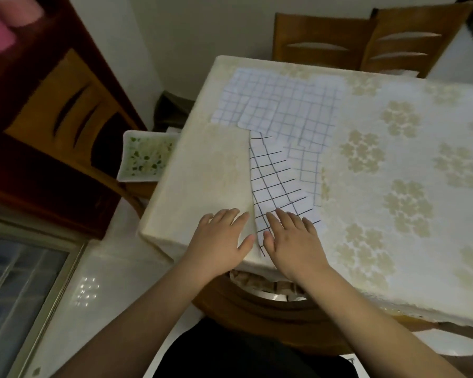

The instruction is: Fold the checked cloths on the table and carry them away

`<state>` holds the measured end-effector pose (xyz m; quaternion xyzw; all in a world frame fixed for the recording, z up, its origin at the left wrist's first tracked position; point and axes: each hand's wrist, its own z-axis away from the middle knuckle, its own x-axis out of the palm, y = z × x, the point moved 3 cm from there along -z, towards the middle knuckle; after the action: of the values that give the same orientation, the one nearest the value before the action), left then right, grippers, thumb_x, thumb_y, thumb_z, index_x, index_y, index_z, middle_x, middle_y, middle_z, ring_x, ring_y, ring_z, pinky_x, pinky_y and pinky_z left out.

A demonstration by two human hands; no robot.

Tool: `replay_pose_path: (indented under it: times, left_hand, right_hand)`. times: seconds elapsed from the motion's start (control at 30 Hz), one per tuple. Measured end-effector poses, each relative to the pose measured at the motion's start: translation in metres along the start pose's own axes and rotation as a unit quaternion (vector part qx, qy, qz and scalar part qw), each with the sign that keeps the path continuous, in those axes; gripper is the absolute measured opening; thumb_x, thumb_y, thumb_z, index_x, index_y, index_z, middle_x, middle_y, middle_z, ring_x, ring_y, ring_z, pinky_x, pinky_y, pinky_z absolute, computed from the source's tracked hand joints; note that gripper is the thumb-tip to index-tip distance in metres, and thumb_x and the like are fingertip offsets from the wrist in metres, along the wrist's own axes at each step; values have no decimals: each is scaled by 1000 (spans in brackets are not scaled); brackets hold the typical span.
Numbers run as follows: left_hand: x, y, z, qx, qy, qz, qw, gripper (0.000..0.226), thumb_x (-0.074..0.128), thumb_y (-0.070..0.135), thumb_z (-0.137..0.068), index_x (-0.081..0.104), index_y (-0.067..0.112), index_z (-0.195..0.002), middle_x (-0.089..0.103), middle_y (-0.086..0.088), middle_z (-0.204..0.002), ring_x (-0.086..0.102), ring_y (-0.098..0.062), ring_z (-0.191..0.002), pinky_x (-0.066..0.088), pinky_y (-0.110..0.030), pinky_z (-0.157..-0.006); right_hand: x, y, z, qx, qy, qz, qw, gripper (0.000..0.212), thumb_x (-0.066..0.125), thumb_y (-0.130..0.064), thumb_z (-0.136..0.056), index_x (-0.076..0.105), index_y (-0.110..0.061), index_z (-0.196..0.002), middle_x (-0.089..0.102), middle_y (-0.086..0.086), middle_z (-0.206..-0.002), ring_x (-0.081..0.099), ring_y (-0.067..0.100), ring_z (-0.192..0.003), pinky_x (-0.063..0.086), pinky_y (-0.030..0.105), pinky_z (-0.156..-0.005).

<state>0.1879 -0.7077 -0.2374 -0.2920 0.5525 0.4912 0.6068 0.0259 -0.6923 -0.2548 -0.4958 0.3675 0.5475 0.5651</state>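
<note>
Head view looks down on a table [393,165] covered with a cream flower-patterned cover, and both hands lie flat near its near corner. Left hand [224,236] rests with fingers straight and slightly spread on a plain cream folded cloth [216,170], gripping nothing. Right hand [292,236] lies just beside it, fingers straight and spread, pressing on the near end of a white cloth with a black grid [273,181]; it holds nothing either. That black-checked cloth runs as a narrow strip away from the hands, its left edge touching the cream cloth. Farther back, a white cloth with a fine blue grid [281,105] lies spread and rumpled on the table, its near part partly beneath the black-checked strip. Two wooden chairs [366,42] stand at the far side, and a green-speckled white tray [145,156] sits on a chair seat to the left, off the table.
</note>
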Motion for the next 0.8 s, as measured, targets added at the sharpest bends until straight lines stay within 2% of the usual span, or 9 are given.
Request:
replay_pose_path:
  times: [0.07,0.13,0.2,0.27,0.37,0.5,0.67,0.73,0.8]
  left_hand:
    - [1,-6,-22,20,-8,3,1000,71,14,59,-91,29,25,-151,35,2,-156,31,-16,-142,26,-38,-113]
    - [4,-14,-44,41,-13,5,999,67,20,57,-94,28,25,-152,33,2,-157,31,-16,-143,27,-38,-112]
    - [7,-22,-63,63,-20,11,998,66,21,56,-95,27,25,-153,33,2,-157,31,-16,-143,28,-37,-111]
    - [10,-31,-82,83,-37,24,996,60,31,49,-99,26,24,-153,31,1,-157,30,-17,-143,27,-37,-111]
    - [12,-45,-107,101,-45,18,994,58,35,45,-101,25,22,-153,30,-1,-158,30,-18,-144,27,-37,-112]
    - [17,-61,-138,106,-62,21,992,58,35,44,-102,23,21,-154,27,-2,-159,26,-19,-145,25,-36,-114]
    - [34,-71,-169,104,-90,34,990,63,43,43,-99,24,19,-153,30,-3,-157,29,-20,-144,29,-38,-112]
    - [43,-70,-178,101,-111,45,988,65,47,43,-98,24,19,-153,32,-3,-156,33,-21,-141,34,-38,-110]
    - [51,-69,-182,92,-126,63,986,65,48,43,-97,25,18,-153,34,-2,-154,36,-21,-139,37,-39,-108]
  right_hand:
    - [3,4,-12,31,10,-8,999,64,21,-46,-92,57,-15,-135,57,9,-138,55,30,-125,41,51,-104]
    - [6,6,-26,49,22,-16,998,61,26,-45,-92,59,-14,-132,60,11,-134,59,31,-121,44,51,-100]
    - [11,7,-41,69,10,-20,997,58,29,-45,-96,50,-14,-141,52,11,-143,50,29,-130,38,49,-106]
    - [16,9,-56,96,-23,-35,994,57,33,-44,-100,34,-17,-150,37,7,-154,35,26,-141,25,45,-114]
    - [21,10,-76,126,-31,-43,991,59,35,-46,-100,27,-19,-152,32,5,-157,30,24,-143,22,41,-115]
    - [21,15,-106,139,-39,-49,988,60,44,-45,-98,29,-20,-150,35,5,-154,35,25,-139,26,41,-113]
    - [30,36,-148,176,-54,-144,972,58,52,-39,-97,35,-20,-149,43,8,-147,45,29,-130,39,42,-104]
    - [36,52,-163,197,-38,-166,965,55,54,-35,-96,39,-20,-147,45,9,-146,45,30,-129,38,42,-103]
    - [39,66,-177,204,-11,-135,970,52,57,-30,-94,44,-22,-144,47,7,-145,41,30,-130,34,41,-104]
